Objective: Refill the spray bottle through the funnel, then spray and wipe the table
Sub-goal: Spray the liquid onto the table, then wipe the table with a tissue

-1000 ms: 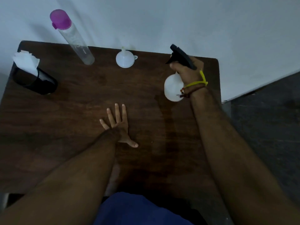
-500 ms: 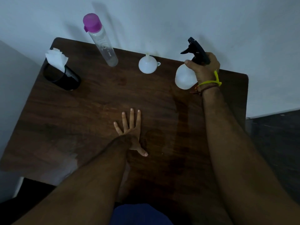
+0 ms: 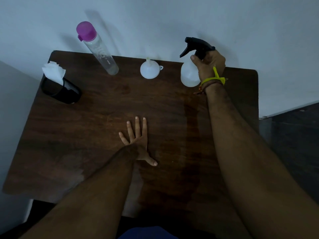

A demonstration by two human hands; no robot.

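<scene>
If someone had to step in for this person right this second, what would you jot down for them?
Right hand grips the spray bottle by its neck, at the table's far right. Left hand lies flat, fingers spread, mid-table.
Funnel sits upside down beside the bottle; water bottle, pink cap on, stands further left; tissues in the black holder at far left.
Done: spray bottle in hand, its black head on.
Left: refill, spray, wipe.

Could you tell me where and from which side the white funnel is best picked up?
The funnel sits wide mouth down on the table, spout up, with a small tab at its right rim. I would probably pinch the narrow spout from above: it stands free, with clear gaps to the water bottle and the spray bottle.
</scene>
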